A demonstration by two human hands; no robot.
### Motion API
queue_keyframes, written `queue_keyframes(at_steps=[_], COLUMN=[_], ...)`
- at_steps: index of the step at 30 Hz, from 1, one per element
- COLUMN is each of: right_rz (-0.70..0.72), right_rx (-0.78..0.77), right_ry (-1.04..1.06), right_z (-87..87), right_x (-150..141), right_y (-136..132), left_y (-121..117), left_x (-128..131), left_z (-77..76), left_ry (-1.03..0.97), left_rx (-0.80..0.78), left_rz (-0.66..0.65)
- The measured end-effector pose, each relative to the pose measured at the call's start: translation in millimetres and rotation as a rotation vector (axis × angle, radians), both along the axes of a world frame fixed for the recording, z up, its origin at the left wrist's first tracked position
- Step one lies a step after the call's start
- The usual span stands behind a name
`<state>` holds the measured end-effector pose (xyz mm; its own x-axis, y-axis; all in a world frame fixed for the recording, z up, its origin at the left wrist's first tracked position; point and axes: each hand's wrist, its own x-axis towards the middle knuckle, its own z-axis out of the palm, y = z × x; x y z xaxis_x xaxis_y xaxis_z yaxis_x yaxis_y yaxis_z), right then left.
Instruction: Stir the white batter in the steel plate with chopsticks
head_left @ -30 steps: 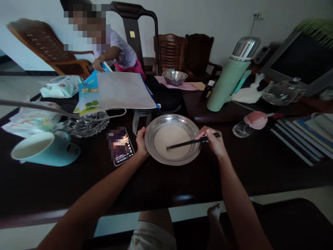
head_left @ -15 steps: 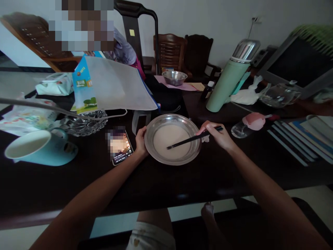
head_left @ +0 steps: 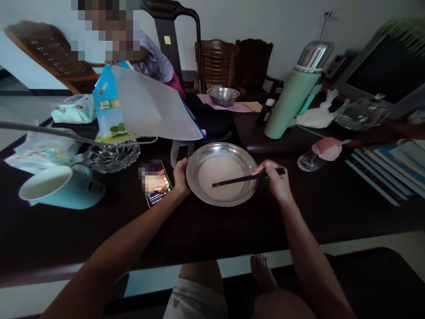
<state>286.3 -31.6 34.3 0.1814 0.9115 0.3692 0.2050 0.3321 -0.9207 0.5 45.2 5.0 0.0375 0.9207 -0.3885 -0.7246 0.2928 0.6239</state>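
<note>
A round metal bowl (head_left: 222,201) stands on the dark wooden table in front of me, with a pale, milky liquid (head_left: 221,170) in it. My left hand (head_left: 181,176) is closed on the bowl's left rim. In my right hand (head_left: 276,180), at the bowl's right side, is a pair of black chopsticks (head_left: 237,179), held close together. Their tips reach over the liquid near the bowl's middle; I cannot tell how deep they dip. Just left of my left hand lies a lit phone (head_left: 157,184).
At left are a light-blue mug (head_left: 66,195), a glass dish (head_left: 114,157) and plastic packs. Behind the bowl stand a propped folder (head_left: 152,104) and a smaller metal bowl (head_left: 223,97). A green thermos (head_left: 292,104), a pink-topped bottle (head_left: 327,149) and books (head_left: 381,177) are right. Another person is across the table.
My right hand has come a little lower and nearer, so the chopsticks lie flatter across the bowl. The left hand keeps its hold on the rim. The view has shifted slightly.
</note>
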Motion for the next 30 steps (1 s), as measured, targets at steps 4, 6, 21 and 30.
queue_keyframes(at_steps=[4, 6, 21, 30], right_rz=[-0.118, -0.204, -0.196, -0.057], right_rx=[0.067, 0.113, 0.219, 0.125], right_ry=[-0.059, 0.034, 0.073, -0.169], right_z=[-6.3, -8.7, -13.3, -10.8], right_x=[-11, -11, -11, -17], right_y=[-5, -7, -28, -33], left_y=[0, 0, 1, 1], left_x=[-1, -2, -6, -3], left_z=[-0.7, -1.2, -5.5, 3.0], left_ry=[0.012, 0.012, 0.017, 0.055], left_rx=[0.01, 0.011, -0.053, -0.08], left_rz=[-0.003, -0.001, -0.005, -0.063])
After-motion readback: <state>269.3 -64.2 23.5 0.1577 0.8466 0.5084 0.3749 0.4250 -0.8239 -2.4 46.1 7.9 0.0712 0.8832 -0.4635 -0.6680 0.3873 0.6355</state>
